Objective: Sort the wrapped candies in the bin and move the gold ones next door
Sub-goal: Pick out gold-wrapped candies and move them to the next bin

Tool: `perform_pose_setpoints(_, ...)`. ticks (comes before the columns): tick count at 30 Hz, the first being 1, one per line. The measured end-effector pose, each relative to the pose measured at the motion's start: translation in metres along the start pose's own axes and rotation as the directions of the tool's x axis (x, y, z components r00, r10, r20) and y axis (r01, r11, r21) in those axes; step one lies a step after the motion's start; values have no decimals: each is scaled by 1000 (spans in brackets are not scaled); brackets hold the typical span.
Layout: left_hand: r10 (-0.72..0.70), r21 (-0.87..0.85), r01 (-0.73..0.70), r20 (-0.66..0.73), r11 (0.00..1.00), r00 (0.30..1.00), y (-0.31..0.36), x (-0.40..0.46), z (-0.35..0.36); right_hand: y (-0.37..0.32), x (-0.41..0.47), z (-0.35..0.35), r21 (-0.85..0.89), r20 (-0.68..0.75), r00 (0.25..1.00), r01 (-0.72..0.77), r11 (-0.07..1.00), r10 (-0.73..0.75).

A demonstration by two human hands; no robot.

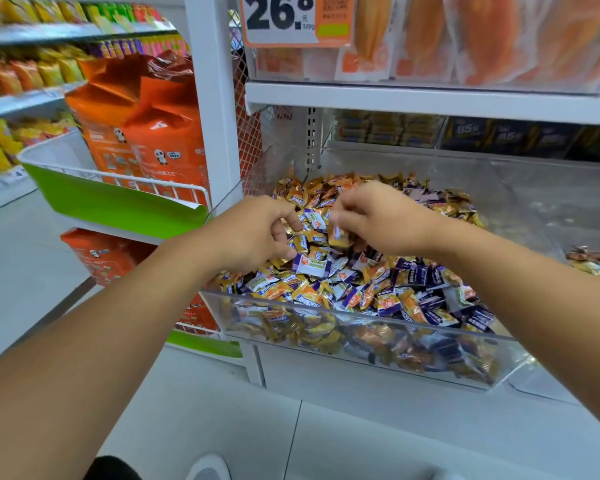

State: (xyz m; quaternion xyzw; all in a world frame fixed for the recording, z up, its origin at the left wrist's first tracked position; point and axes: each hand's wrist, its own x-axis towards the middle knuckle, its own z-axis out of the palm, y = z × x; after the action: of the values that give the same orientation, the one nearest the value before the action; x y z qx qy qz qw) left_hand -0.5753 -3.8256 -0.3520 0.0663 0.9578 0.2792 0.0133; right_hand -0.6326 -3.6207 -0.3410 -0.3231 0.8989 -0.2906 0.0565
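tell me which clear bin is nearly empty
The clear bin on the right: only a few candies at its edge, while the bin under both hands is heaped.

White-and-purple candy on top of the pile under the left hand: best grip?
Pinch the white-and-purple candy from above, across its short sides. It lies flat and exposed atop the heap in the clear bin, beside the left hand, so the fingers need not dig.

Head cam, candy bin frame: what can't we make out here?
- Right hand: fingers curl away from the camera and are blurred; what it pinches is unclear.
- Left hand: curled fingertips hide any candy held.
- Neighbouring bin: cut off by the right frame edge; only a few candies show.
- Candy wrappers: print too small to read.
- Price tag: top cropped by the frame.
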Motion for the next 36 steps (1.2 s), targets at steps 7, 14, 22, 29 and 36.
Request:
perform_pose_setpoints(7, -49, 50, 50, -5, 998, 999, 9, -5, -5, -19, 13, -1, 848, 256, 894, -391, 358, 368)
perform_pose_setpoints(14, -2, 243, 43, -168, 969, 986, -2, 6, 6, -9, 25, 23, -394, 128, 989, -20, 919, 76)
perform_pose_setpoints(22, -32, 324, 21, 30, 946, 999, -11, 18, 14, -1, 19, 23, -520, 187, 982, 83, 850, 18)
perform_pose_setpoints(29, 18, 167, 8, -148, 986, 989, -1, 12, 7, -1, 25, 9, 24, -19, 997, -79, 997, 80)
perform_pose_setpoints(36, -297, -419, 182, -228, 890, 927, 12, 4, 5, -5, 18, 11, 233, 129, 986, -136, 963, 108)
